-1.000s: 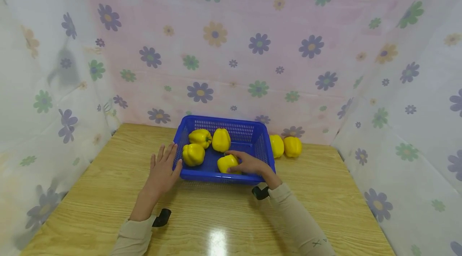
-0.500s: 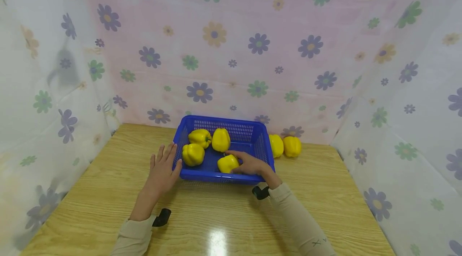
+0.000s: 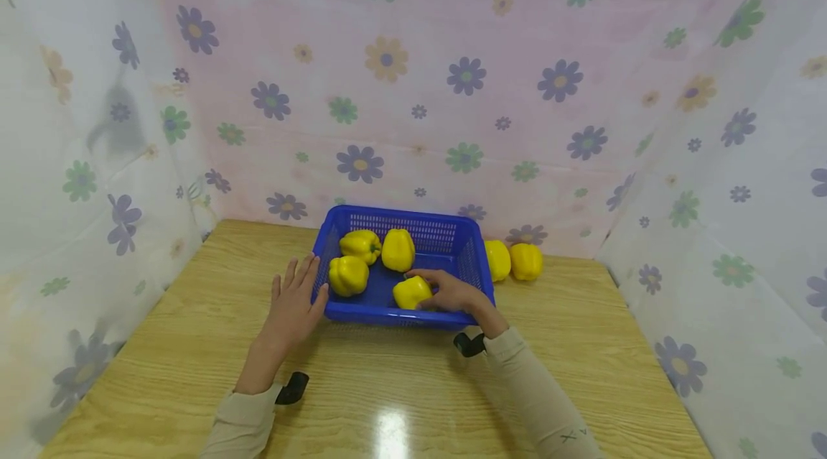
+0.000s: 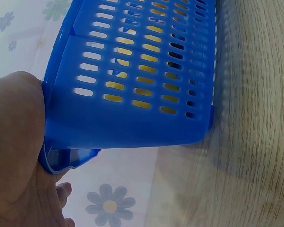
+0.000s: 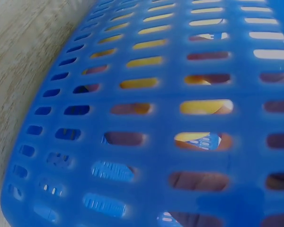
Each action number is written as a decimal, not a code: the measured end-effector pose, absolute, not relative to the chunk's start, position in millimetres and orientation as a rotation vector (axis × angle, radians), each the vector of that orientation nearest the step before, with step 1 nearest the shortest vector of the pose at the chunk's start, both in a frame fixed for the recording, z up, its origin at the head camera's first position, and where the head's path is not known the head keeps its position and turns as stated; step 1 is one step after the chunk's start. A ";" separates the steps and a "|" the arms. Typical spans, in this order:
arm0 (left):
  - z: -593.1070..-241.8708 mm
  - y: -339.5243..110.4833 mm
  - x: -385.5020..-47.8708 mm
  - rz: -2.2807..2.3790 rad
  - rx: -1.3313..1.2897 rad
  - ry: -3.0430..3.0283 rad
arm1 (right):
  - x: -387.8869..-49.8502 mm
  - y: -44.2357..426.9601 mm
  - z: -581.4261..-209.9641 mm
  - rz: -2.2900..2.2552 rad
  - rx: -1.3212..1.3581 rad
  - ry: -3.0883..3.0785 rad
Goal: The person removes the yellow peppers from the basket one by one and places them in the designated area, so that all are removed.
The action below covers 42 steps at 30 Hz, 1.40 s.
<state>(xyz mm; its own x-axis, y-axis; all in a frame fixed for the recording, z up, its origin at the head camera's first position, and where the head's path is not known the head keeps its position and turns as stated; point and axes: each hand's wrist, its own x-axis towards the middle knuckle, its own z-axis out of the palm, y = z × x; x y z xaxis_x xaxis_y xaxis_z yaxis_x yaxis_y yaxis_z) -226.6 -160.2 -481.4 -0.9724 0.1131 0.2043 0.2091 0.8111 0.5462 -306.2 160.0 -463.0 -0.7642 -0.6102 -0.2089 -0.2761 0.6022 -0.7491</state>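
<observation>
A blue plastic basket (image 3: pixel 381 314) with slotted walls stands on the wooden table. My left hand (image 3: pixel 293 308) lies along its left rim with fingers extended; the left wrist view shows the palm against the basket's rim. Inside the basket, my right hand (image 3: pixel 452 295) has its fingers and thumb around the right side of a yellow bell pepper (image 3: pixel 410 292) near the front wall. Three more yellow bell peppers sit in the left part: one at the front (image 3: pixel 349 276), two behind. Through the basket's slots, the right wrist view shows parts of the right hand and yellow pepper (image 5: pixel 206 107).
Two yellow bell peppers, one (image 3: pixel 497 261) close to the basket's right wall and another (image 3: pixel 526 261) beside it, rest on the table (image 3: pixel 362 401) near its back edge. A flower-patterned curtain (image 3: pixel 413 100) rises behind and along both sides.
My right thumb has drawn back to the right from across the pepper's front, so more of the pepper shows. The left hand and the basket hold their places.
</observation>
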 end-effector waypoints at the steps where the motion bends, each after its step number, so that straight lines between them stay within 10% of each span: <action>1: -480.9 -160.0 -226.5 -0.887 -0.255 -2.833 | -306.2 160.2 -463.0 -1.009 -0.704 2.382; 42: -483.5 -160.7 -228.5 -0.833 -0.238 -2.844 | -308.3 160.2 -466.3 -1.060 -0.686 2.396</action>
